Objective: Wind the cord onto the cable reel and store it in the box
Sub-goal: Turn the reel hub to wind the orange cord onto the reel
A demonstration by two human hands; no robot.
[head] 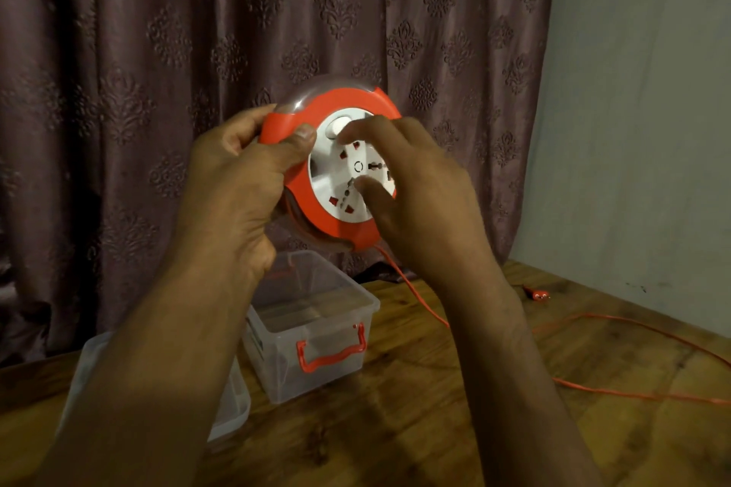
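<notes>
A round orange cable reel [304, 194] with a white socket face is held up in front of the curtain. My left hand [233, 186] grips its left rim, thumb on the front. My right hand [419, 194] rests on the white face, with its fingers and thumb touching the centre disc. An orange cord [419, 302] drops from the reel's bottom edge, passes behind my right wrist and runs in a loop across the wooden table to the right. Its orange plug [540, 294] lies near the wall. A clear plastic box [356, 332] with an orange handle stands open on the table below the reel.
The box's clear lid [233, 403] lies flat on the table left of the box, partly hidden by my left forearm. A patterned brown curtain [158, 51] hangs behind the table. A grey wall [641, 130] bounds the right side.
</notes>
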